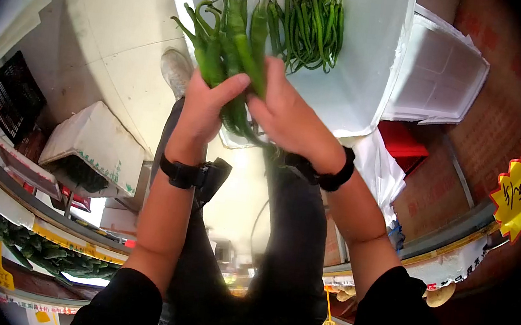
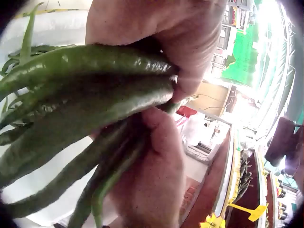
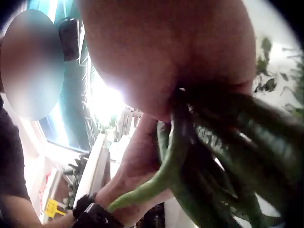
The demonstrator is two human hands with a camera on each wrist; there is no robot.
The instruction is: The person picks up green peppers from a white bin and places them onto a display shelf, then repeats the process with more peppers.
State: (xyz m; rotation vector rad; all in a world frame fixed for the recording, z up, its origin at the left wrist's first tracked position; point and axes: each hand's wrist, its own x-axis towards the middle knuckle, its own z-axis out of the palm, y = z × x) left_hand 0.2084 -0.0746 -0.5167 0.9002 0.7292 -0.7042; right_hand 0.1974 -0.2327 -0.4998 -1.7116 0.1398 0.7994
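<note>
Between both hands is a bunch of long green chili peppers [image 1: 229, 56], stems pointing away from the body. My left hand [image 1: 205, 108] grips the bunch from the left, its thumb lying across the peppers. From the other side my right hand [image 1: 291, 118] holds it, fingers wrapped behind. One pepper's tip hangs below the hands toward the lap. In the left wrist view, thick glossy peppers [image 2: 85, 109] fan out from the grip. The bunch is held over the near end of a white foam box [image 1: 351, 102], where more green peppers [image 1: 311, 27] lie in a row.
Another white foam box [image 1: 438, 73] stands right of the first, near a red container [image 1: 400, 146]. On the left are a foam box on its side [image 1: 88, 149] and a black crate [image 1: 14, 96]. Shelves with cucumber-like vegetables [image 1: 38, 249] and a yellow price tag [image 1: 517, 192] curve around the person.
</note>
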